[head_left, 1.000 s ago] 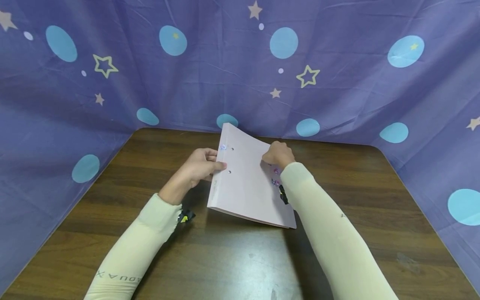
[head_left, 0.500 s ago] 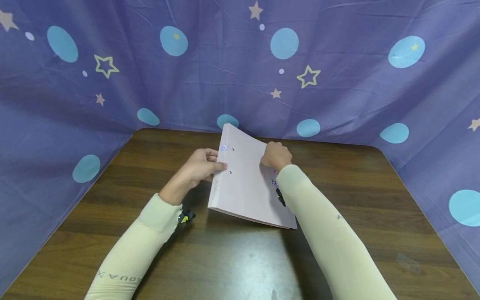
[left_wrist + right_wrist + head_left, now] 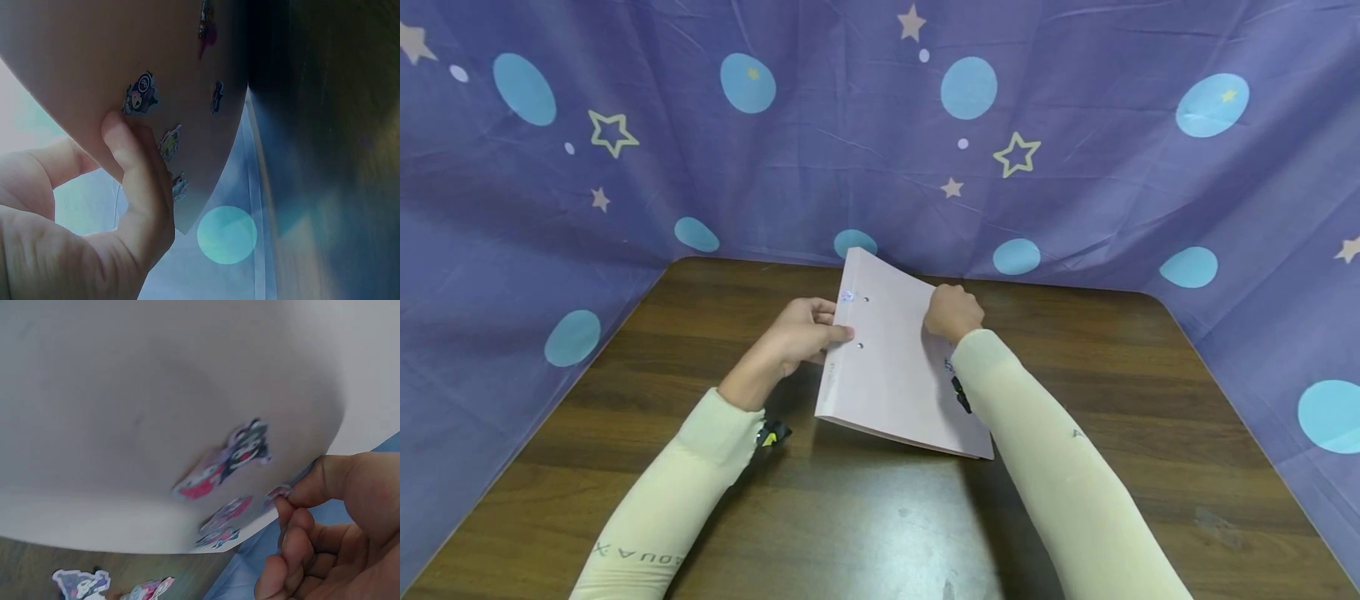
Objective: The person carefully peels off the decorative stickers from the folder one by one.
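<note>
A pale file folder [image 3: 887, 367] with two small metal rivets stands tilted above the wooden table. My left hand [image 3: 797, 333] grips it by the spine, thumb on the front; the left wrist view shows bent fingers on its sticker-covered back [image 3: 140, 94]. Across the folder, my right hand [image 3: 953, 312] is curled at the right edge. In the right wrist view, thumb and index fingertips [image 3: 306, 487] pinch at that edge, where a small sticker [image 3: 277, 495] shows. Cartoon stickers [image 3: 247, 450] dot the surface nearby. My right sleeve hides part of the folder's right side.
Brown wooden table [image 3: 1112, 400] spreads around the folder. A blue curtain [image 3: 880, 150] with stars and dots hangs along its back and sides. Two further stickers [image 3: 81, 584] appear over the brown surface low in the right wrist view.
My right hand and forearm have shifted slightly left, and the sleeve covers more of the stickers by the folder's right edge. The left hand and the folder keep nearly the same place.
</note>
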`<action>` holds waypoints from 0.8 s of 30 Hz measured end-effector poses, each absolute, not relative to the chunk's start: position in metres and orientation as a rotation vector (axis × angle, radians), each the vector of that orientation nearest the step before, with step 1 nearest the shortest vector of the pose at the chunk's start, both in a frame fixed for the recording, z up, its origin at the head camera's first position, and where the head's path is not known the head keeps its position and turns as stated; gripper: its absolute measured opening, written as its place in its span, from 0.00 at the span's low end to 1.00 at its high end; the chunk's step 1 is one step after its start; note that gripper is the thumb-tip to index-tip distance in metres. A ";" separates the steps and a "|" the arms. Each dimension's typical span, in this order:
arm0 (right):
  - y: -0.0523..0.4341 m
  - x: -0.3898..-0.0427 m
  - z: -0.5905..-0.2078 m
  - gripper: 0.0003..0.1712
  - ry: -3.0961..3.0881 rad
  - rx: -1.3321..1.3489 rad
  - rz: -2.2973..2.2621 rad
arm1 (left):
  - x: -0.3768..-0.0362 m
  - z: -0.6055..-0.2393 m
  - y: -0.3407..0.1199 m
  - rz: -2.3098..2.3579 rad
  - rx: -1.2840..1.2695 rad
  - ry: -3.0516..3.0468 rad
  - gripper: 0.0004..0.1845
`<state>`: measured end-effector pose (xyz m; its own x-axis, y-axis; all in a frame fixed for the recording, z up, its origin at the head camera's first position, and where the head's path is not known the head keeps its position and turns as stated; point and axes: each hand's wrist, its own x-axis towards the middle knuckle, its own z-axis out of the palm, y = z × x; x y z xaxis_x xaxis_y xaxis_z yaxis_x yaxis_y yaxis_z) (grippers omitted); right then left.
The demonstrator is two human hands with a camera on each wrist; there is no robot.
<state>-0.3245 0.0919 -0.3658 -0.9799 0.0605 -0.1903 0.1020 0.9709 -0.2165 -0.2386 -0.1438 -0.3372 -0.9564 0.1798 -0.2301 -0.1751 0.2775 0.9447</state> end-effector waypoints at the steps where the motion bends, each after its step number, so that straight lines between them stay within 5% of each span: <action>1: 0.093 -0.324 -0.366 0.22 2.928 0.128 -0.347 | -0.239 -0.337 -0.144 1.729 0.004 2.259 0.24; 5: 0.100 -0.323 -0.366 0.23 2.907 0.122 -0.387 | -0.239 -0.338 -0.144 1.719 0.009 2.265 0.24; 11: 0.115 -0.323 -0.362 0.08 2.860 0.076 -0.487 | -0.240 -0.337 -0.145 1.723 0.012 2.260 0.25; 24: 0.138 -0.326 -0.365 0.13 2.766 0.145 -0.686 | -0.240 -0.339 -0.144 1.710 0.011 2.264 0.25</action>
<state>-0.3265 0.1384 -0.3651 -0.9539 0.0282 -0.2989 0.1647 0.8816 -0.4423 -0.2403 -0.1437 -0.3394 -0.9541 0.1863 -0.2345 -0.1746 0.2901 0.9409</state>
